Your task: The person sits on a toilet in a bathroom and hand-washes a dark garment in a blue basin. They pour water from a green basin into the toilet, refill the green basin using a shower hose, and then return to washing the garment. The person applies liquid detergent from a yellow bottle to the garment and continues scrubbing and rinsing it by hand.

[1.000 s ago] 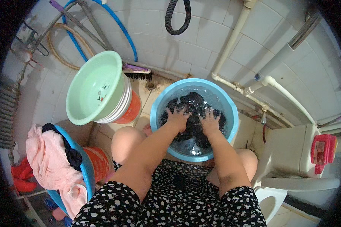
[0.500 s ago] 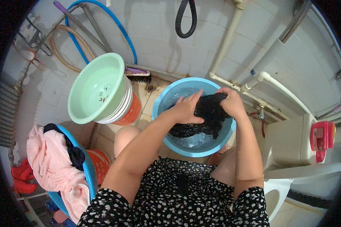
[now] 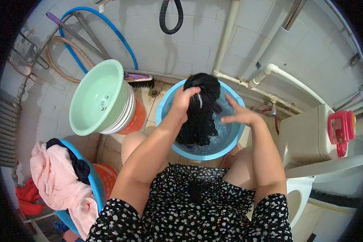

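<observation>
In front of me stands a round blue basin (image 3: 164, 117) with water in it. A wet black garment (image 3: 199, 121) hangs into the water, its upper part lifted toward the far rim; its exact kind does not show. My left hand (image 3: 184, 103) grips the upper left of this cloth, thumb and fingers bent around it, with a small whitish strip beside the fingertips. Over the basin's right side, apart from the cloth, is my right hand (image 3: 242, 113), fingers spread and holding nothing.
A pale green basin (image 3: 78, 117) sits tilted on a stacked bucket (image 3: 134, 121) to the left. Nearer, a blue tub (image 3: 96, 181) holds pink cloth (image 3: 56, 173). A toilet (image 3: 306, 141) stands right. Behind are a brush (image 3: 139, 79) and pipes (image 3: 230, 44).
My left hand has risen leftward with the black garment, which is pulled up toward the far rim. The right hand has let go of the cloth and opened.
</observation>
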The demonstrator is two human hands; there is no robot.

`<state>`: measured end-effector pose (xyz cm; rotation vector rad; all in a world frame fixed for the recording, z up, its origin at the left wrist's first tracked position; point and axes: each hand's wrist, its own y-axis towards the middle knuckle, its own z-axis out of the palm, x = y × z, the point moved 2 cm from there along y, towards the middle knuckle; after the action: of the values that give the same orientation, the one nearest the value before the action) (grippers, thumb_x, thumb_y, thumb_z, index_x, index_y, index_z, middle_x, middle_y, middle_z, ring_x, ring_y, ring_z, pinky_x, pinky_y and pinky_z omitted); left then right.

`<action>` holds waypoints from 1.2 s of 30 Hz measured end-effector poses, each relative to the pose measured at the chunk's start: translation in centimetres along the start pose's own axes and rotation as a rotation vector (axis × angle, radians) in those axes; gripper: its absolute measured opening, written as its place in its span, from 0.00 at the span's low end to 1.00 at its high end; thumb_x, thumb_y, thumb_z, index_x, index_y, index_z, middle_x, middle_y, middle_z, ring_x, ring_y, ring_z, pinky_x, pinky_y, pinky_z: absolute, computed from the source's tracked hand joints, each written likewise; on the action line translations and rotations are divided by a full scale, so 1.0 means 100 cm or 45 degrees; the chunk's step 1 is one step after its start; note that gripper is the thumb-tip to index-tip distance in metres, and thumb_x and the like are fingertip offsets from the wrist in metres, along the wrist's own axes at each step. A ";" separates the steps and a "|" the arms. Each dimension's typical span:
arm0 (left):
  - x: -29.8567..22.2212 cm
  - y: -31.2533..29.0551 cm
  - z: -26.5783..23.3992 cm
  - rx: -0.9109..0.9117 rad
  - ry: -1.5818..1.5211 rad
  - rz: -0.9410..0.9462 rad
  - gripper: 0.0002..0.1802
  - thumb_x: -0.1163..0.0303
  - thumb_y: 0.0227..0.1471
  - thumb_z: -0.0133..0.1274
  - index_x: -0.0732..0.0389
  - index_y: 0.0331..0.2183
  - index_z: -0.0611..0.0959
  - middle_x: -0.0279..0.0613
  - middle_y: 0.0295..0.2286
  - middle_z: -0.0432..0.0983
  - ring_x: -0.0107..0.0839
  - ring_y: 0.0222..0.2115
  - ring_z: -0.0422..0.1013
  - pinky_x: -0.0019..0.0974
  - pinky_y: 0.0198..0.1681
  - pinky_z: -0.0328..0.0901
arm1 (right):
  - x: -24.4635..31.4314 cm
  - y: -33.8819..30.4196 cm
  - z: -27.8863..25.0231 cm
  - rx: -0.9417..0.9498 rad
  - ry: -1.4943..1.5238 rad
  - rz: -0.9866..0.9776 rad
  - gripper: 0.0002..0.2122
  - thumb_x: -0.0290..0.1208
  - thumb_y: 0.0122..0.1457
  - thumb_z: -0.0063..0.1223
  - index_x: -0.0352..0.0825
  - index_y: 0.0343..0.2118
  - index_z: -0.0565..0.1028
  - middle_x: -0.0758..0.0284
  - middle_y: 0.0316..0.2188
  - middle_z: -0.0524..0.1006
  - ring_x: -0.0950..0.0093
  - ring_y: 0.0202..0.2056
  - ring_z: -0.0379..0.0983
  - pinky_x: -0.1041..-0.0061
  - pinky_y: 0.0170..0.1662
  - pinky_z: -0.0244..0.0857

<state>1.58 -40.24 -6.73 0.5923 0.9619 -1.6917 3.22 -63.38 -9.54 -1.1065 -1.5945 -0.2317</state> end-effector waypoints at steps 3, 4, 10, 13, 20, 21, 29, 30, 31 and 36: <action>-0.023 -0.011 0.008 0.241 -0.292 0.070 0.17 0.64 0.47 0.46 0.65 0.37 0.78 0.44 0.32 0.77 0.35 0.32 0.74 0.38 0.37 0.68 | -0.025 0.016 0.022 0.082 -0.359 0.170 0.54 0.40 0.39 0.68 0.35 0.62 0.38 0.54 0.62 0.46 0.61 0.63 0.41 0.67 0.63 0.37; -0.031 -0.017 0.007 0.299 -0.426 -0.047 0.18 0.63 0.49 0.43 0.65 0.37 0.78 0.45 0.31 0.77 0.36 0.32 0.74 0.38 0.37 0.69 | -0.025 0.023 0.028 0.053 -0.251 0.029 0.53 0.40 0.40 0.67 0.34 0.62 0.38 0.55 0.62 0.46 0.62 0.62 0.41 0.68 0.63 0.38; -0.035 -0.006 -0.010 0.297 -0.416 0.044 0.15 0.64 0.50 0.42 0.63 0.32 0.78 0.39 0.26 0.77 0.30 0.25 0.73 0.30 0.31 0.69 | -0.003 0.051 0.049 -0.088 0.207 -0.136 0.29 0.28 0.48 0.57 0.33 0.55 0.61 0.61 0.48 0.70 0.68 0.50 0.64 0.70 0.55 0.54; -0.045 0.001 -0.027 0.572 -0.399 -0.007 0.15 0.63 0.52 0.43 0.63 0.36 0.77 0.40 0.29 0.76 0.31 0.28 0.72 0.32 0.33 0.70 | 0.002 0.040 0.036 -0.266 0.467 0.021 0.22 0.20 0.50 0.46 0.33 0.51 0.65 0.67 0.42 0.74 0.72 0.40 0.70 0.72 0.44 0.64; -0.057 -0.004 -0.040 0.131 -0.285 -0.217 0.22 0.64 0.52 0.46 0.68 0.45 0.71 0.52 0.39 0.73 0.40 0.38 0.72 0.35 0.31 0.74 | -0.045 0.034 -0.010 -0.635 1.539 -0.170 0.12 0.29 0.56 0.37 0.32 0.39 0.71 0.65 0.35 0.75 0.73 0.31 0.72 0.76 0.32 0.66; -0.057 -0.002 -0.045 0.120 -0.190 -0.192 0.22 0.64 0.51 0.45 0.68 0.46 0.71 0.52 0.39 0.73 0.39 0.37 0.72 0.34 0.31 0.74 | -0.032 0.029 -0.011 -0.613 1.670 -0.261 0.13 0.30 0.56 0.38 0.31 0.40 0.72 0.64 0.37 0.75 0.72 0.34 0.73 0.75 0.35 0.67; -0.065 -0.004 -0.049 0.087 0.539 -0.087 0.15 0.67 0.45 0.48 0.65 0.35 0.78 0.42 0.32 0.76 0.28 0.32 0.71 0.30 0.33 0.66 | 0.050 -0.033 -0.027 -0.376 1.987 -0.732 0.19 0.36 0.59 0.34 0.27 0.44 0.70 0.57 0.45 0.72 0.61 0.47 0.68 0.62 0.53 0.61; -0.063 -0.005 -0.043 0.098 0.679 -0.059 0.15 0.67 0.45 0.48 0.65 0.34 0.78 0.42 0.31 0.76 0.29 0.31 0.71 0.31 0.34 0.66 | 0.058 -0.037 -0.026 -0.374 2.005 -0.722 0.18 0.36 0.59 0.34 0.27 0.44 0.71 0.56 0.45 0.72 0.61 0.47 0.68 0.62 0.53 0.61; -0.060 -0.009 -0.033 0.108 0.820 -0.030 0.14 0.67 0.44 0.49 0.66 0.33 0.79 0.41 0.30 0.76 0.29 0.31 0.70 0.32 0.35 0.65 | 0.064 -0.037 -0.024 -0.370 2.024 -0.711 0.18 0.35 0.59 0.34 0.27 0.43 0.71 0.56 0.45 0.72 0.61 0.47 0.68 0.61 0.53 0.61; -0.033 0.004 -0.031 0.167 1.764 0.301 0.26 0.62 0.40 0.54 0.66 0.42 0.75 0.58 0.37 0.73 0.48 0.42 0.69 0.41 0.47 0.62 | 0.075 -0.023 -0.012 -0.201 2.110 -0.709 0.17 0.34 0.59 0.34 0.27 0.42 0.71 0.56 0.44 0.72 0.61 0.47 0.68 0.62 0.53 0.61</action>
<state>2.81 -35.93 -5.99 1.9894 1.5922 -0.9696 2.76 -61.47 -1.83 -0.2196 -0.2876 -1.2626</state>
